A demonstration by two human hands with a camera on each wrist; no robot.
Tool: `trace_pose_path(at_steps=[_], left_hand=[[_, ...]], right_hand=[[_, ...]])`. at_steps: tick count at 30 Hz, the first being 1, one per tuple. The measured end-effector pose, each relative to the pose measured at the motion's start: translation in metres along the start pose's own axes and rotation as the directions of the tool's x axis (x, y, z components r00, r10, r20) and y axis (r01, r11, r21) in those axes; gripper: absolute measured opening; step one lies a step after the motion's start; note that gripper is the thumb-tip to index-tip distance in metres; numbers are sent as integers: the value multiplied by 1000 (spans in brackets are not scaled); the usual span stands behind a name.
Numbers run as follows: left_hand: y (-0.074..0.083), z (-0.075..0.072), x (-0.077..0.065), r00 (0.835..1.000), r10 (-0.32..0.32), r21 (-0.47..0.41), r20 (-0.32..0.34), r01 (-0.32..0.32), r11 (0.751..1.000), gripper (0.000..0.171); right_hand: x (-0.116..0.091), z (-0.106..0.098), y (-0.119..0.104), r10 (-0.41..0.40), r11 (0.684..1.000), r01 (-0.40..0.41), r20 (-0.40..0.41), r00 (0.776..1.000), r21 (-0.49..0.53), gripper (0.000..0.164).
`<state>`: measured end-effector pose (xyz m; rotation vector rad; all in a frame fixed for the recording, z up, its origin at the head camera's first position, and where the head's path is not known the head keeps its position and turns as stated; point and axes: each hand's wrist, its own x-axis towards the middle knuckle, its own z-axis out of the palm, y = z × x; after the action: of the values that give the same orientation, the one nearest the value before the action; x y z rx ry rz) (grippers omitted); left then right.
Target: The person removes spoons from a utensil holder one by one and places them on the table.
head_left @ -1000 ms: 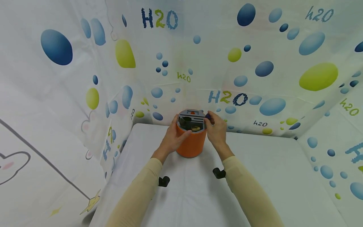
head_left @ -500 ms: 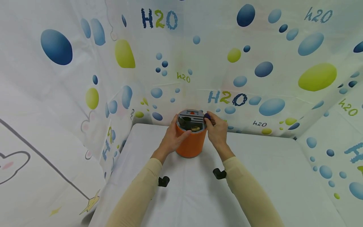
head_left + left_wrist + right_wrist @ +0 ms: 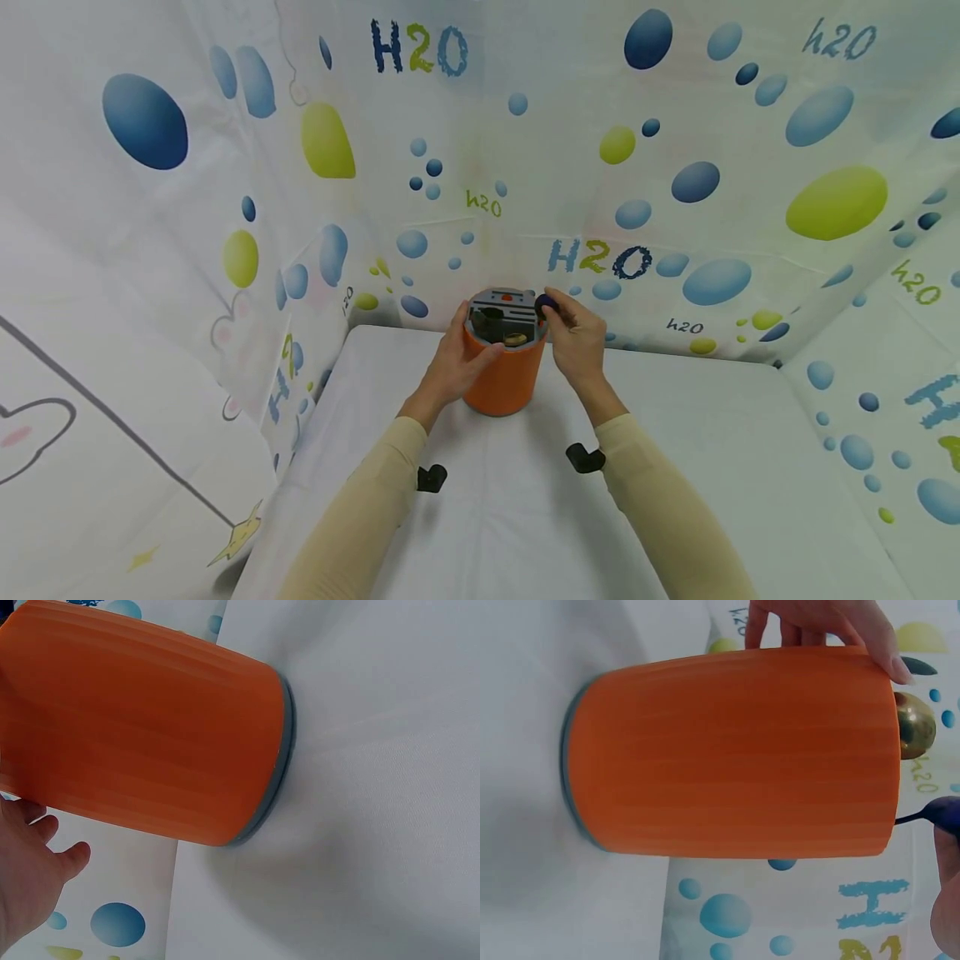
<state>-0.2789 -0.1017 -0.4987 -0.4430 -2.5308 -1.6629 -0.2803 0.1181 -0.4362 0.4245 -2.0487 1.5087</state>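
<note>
"Grip check, from afar?"
"I see the right hand (image 3: 582,340) pinching the dark utensil (image 3: 943,814) beside the orange holder (image 3: 501,382), left hand (image 3: 453,363) clasping that. I'd steer straight, unhurried, avoiding scrapes."

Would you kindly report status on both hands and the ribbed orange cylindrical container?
Left hand grips orange container. Right hand pinches dark-blue spoon-like utensil, thin stem at container's top. Shiny gold rounded object nearby, apparently not blocking.
</note>
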Motion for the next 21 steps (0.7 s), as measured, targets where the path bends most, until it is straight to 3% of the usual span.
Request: trace_pose_path(at_steps=[5,11,16,21], left_hand=[[1,0,0,1000,-16,5,6,16,1000,100],[-1,0,-1,999,-39,18,5,39,999,96],[1,-1,-2,999,-44,20,2,44,999,97],[1,0,-2,999,-48,23,-1,48,999,99]], right_hand=[[1,-1,-3,-23,1000,23,7,1000,16,29],[0,-8,-25,-73,997,72,26,997,21,28],[2,-10,-12,-107,993,105,27,994,56,29],[1,-11,-15,-102,993,100,28,994,56,29]])
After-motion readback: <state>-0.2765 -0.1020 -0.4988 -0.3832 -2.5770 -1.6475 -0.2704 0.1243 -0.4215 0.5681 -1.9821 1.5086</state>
